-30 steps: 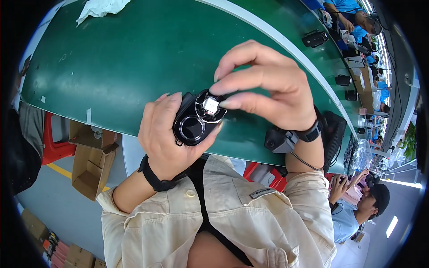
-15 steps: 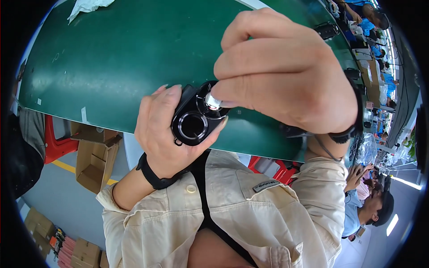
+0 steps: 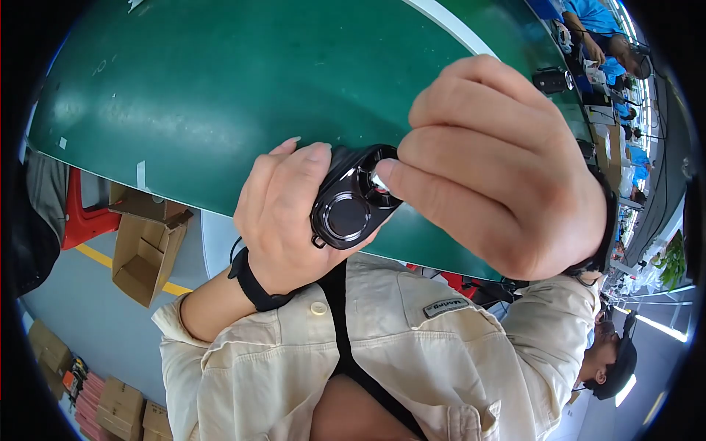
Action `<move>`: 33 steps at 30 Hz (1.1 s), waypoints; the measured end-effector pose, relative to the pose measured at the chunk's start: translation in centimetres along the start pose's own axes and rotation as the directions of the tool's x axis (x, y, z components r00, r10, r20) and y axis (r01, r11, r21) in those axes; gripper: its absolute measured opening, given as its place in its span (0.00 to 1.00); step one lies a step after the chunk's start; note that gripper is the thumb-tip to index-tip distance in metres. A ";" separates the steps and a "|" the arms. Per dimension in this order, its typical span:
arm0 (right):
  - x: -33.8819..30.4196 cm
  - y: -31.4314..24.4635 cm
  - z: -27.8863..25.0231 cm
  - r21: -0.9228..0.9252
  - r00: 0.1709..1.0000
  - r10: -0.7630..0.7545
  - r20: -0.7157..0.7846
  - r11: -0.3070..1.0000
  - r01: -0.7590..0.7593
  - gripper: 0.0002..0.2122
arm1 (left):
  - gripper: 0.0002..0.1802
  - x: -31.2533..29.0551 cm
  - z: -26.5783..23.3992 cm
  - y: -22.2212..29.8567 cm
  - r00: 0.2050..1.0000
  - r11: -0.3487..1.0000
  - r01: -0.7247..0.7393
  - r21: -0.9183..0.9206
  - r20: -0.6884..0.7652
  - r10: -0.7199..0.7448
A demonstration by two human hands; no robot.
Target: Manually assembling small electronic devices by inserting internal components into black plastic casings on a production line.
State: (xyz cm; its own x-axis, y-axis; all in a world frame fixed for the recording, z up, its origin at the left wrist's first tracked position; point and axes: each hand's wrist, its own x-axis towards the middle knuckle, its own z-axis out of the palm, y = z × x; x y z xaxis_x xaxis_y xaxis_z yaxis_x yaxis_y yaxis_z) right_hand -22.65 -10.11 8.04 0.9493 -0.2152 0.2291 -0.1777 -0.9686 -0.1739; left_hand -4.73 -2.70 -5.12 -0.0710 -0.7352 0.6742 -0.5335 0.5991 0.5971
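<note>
My left hand [image 3: 283, 213] grips a small glossy black device [image 3: 351, 200] with a round disc on its face and a fan-like opening at its upper end. It is held close to the camera, above the near edge of the green table [image 3: 220, 95]. My right hand [image 3: 493, 169] comes in from the right, large in view. Its fingertips pinch a small shiny silver piece [image 3: 379, 181] against the fan-like opening. A black band circles each wrist.
Open cardboard boxes [image 3: 140, 246] and a red stool [image 3: 81, 213] stand on the grey floor at the left. More boxes [image 3: 118, 404] lie at the lower left. Another black device [image 3: 551, 79] sits far right on the table, where people in blue [image 3: 596, 29] work.
Both hands have risen closer to the camera with the black device. My right hand now fills more of the view, and its fingertips stay on the silver piece at the fan opening.
</note>
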 end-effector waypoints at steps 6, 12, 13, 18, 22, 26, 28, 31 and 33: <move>0.4 -0.9 -0.3 -0.044 0.997 0.047 0.057 0.998 -0.045 0.18 | 0.40 -0.2 0.3 -0.3 0.997 0.998 -0.058 -0.001 -0.050 0.058; 0.3 -1.6 -1.0 0.009 0.975 0.193 0.110 0.981 -0.195 0.13 | 0.42 -0.5 0.4 0.1 0.999 0.999 -0.026 0.018 -0.040 0.027; 0.0 -1.1 -0.8 0.087 0.974 0.207 0.087 0.973 -0.215 0.12 | 0.42 -0.6 0.4 0.0 0.999 1.000 -0.021 0.009 -0.046 0.022; -1.5 -0.3 -0.9 0.441 0.844 0.533 0.052 0.746 -0.499 0.11 | 0.43 -0.6 0.3 0.3 0.999 1.000 -0.017 0.004 -0.031 0.018; -2.0 -0.2 2.7 0.688 0.817 0.575 0.055 0.571 -0.448 0.15 | 0.42 -0.8 0.7 0.2 0.997 0.999 -0.048 -0.010 -0.055 0.047; -1.6 -0.7 5.2 0.910 0.753 0.560 0.345 -0.002 -0.415 0.16 | 0.44 -1.1 0.3 0.4 1.000 1.000 0.000 -0.002 -0.022 0.000; -1.7 -1.8 6.4 0.942 0.753 0.589 0.294 -0.042 -0.334 0.16 | 0.46 -1.2 0.4 0.5 1.000 1.000 0.021 0.020 -0.002 -0.021; -1.8 -3.3 7.6 0.979 0.735 0.647 0.204 -0.118 -0.169 0.17 | 0.47 -1.5 0.5 0.2 1.000 0.999 -0.008 0.033 0.003 0.008; -1.8 -4.0 8.0 0.992 0.746 0.654 0.125 -0.100 -0.078 0.17 | 0.49 -1.9 0.6 0.0 0.997 0.996 -0.077 0.033 -0.026 0.078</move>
State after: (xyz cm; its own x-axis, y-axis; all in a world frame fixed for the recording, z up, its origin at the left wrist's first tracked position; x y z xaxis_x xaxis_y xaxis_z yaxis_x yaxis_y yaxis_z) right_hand -21.55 -4.86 0.62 0.6240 -0.7789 -0.0626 0.2006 0.2370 -0.9506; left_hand -5.08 -1.46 -6.63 -0.0908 -0.6777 0.7297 -0.5542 0.6432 0.5283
